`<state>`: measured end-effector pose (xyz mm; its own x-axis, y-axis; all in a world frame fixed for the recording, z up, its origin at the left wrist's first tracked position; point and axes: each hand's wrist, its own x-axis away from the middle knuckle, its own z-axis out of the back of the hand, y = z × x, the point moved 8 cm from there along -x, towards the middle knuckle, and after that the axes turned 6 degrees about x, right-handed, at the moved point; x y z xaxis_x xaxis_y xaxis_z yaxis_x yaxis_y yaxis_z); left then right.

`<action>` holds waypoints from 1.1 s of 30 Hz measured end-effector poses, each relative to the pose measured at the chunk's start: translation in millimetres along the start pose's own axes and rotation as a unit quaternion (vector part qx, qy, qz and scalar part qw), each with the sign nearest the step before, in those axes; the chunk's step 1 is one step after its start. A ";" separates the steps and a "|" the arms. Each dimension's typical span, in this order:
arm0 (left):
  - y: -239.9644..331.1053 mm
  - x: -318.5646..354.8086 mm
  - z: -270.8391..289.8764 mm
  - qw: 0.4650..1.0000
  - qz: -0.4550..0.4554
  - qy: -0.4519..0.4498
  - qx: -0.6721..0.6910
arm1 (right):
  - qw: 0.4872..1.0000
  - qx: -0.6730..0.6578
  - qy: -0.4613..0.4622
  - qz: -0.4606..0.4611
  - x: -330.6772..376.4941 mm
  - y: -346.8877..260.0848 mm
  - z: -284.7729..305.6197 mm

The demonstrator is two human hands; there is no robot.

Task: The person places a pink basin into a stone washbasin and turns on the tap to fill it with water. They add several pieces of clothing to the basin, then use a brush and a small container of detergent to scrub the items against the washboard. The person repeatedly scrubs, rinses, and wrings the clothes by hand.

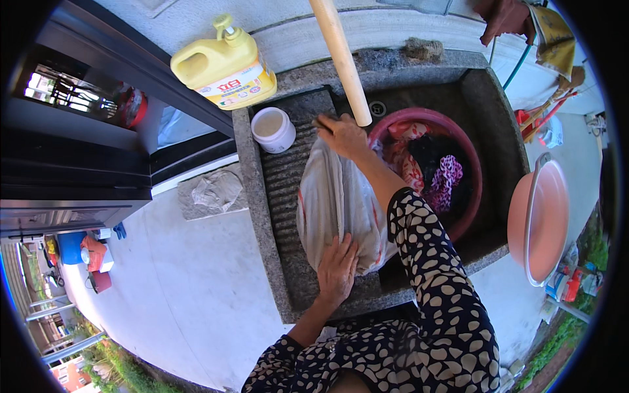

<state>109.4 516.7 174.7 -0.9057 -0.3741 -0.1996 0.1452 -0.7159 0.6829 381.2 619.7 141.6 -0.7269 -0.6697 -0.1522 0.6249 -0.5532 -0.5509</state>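
Observation:
A pale grey-white cloth (334, 203) with thin red stripes lies over the ridged washboard part (278, 183) of a stone sink (262, 249). My left hand (337, 272) rests flat on its near end, fingers stretched out. At the far end of the cloth, my right hand (344, 135) is closed, and a small dark patch shows at its fingertips; what it grips I cannot make out. Beside the cloth, a dark pink basin (477, 173) in the sink bowl holds wet clothes (445, 177), some red-patterned, black and pink-spotted.
A yellow detergent jug (229, 69) and a white tub (273, 130) stand at the far left corner. A pale wooden pole (344, 62) slants down just beyond my right hand. Right of the sink is a pink bucket (547, 219); a rag (216, 190) lies left on a slab.

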 end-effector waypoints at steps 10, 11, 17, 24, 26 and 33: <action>-12.7 17.7 24.5 0.996 0.076 0.031 0.032 | 0.928 0.051 -0.054 0.366 160.4 -68.1 23.8; -10.4 19.0 27.7 0.995 0.082 0.032 0.040 | 0.934 0.053 -0.033 0.351 145.9 -59.4 19.6; -19.8 13.3 45.7 0.990 0.135 0.045 0.023 | 0.983 0.092 0.007 0.158 30.8 0.3 -11.9; -33.1 48.9 51.5 0.974 0.217 0.067 -0.016 | 0.950 -0.053 0.027 0.307 104.3 -22.1 41.3; -31.2 48.2 47.0 0.976 0.200 0.066 -0.049 | 0.925 -0.007 -0.073 0.373 165.5 -48.8 46.0; -26.8 31.5 30.0 0.984 0.156 0.009 -0.086 | 0.965 0.031 -0.023 0.258 95.9 -17.8 0.9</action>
<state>65.0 541.8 171.2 -0.7990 -0.6012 -0.0120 0.4824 -0.6529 0.5840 300.6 564.9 137.5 -0.3008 -0.8849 -0.3557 0.9177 -0.1670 -0.3606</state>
